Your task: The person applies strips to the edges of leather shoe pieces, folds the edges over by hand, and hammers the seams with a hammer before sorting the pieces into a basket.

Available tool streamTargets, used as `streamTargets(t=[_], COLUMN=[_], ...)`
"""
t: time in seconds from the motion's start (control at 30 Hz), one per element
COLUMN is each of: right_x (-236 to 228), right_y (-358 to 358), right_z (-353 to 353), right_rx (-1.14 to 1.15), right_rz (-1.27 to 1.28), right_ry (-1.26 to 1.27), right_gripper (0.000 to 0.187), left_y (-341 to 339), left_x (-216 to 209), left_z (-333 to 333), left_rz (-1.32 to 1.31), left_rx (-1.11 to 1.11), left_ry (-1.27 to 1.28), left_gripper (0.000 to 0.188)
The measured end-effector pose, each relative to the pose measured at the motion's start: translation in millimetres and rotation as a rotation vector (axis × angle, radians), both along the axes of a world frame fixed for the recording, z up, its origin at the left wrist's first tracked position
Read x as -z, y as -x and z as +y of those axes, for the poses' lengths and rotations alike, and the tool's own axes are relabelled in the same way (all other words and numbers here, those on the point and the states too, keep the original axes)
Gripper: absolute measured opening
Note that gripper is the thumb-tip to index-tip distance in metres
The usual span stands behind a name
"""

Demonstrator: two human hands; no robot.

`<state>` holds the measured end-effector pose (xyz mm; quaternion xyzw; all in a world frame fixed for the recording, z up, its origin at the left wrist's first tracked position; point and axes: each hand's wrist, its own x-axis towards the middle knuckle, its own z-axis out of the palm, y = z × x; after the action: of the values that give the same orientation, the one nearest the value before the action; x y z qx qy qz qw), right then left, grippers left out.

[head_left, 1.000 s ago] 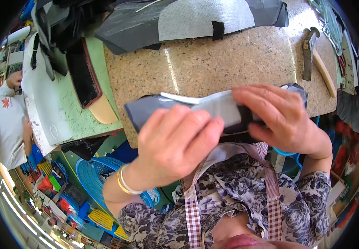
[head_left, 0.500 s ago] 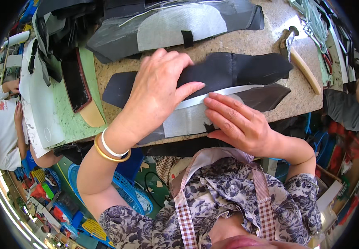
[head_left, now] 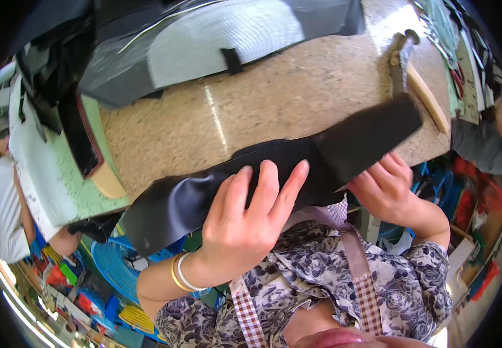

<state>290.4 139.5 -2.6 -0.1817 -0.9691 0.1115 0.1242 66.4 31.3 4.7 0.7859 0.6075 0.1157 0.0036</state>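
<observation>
A long black leather-like piece [head_left: 175,200] is lifted at the near edge of the table, its smooth dark side up. My left hand [head_left: 245,214] holds it near the middle, with the fingers spread over its face and the thumb hidden behind. At the lower edge of its right part, my right hand [head_left: 381,185] grips the piece with curled fingers. The underside is out of sight, and the raised right end is smeared by motion.
A stack of dark pieces with a pale rounded patch [head_left: 222,43] lies at the far side of the speckled table [head_left: 297,75]. To the right rests a hammer [head_left: 428,95] with a wooden handle. A dark red-rimmed tray-like thing [head_left: 83,139] sits left; another person [head_left: 4,203] is beyond.
The black piece has been picked up off the table and drawn toward me, its pale patch and white strip turned out of sight. Both hands have moved nearer my body.
</observation>
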Motion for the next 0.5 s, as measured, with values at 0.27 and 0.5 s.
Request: streamTargets(t=[0.27,0.5], right_x=[17.8,11.7], right_y=[-19.4,-41.8], right_z=[19.7,32.4], right_rx=[-0.023,-0.058], right_rz=[0.03,0.108], right_ry=[0.129,0.139], right_gripper=[0.036,0.036], left_y=[-3.7,-27.1], left_x=[-3.0,-7.1], left_z=[16.0,45.2], left_rz=[-0.106,-0.099], left_rx=[0.258,0.317], left_ry=[0.164,0.227], left_gripper=[0.021,0.013])
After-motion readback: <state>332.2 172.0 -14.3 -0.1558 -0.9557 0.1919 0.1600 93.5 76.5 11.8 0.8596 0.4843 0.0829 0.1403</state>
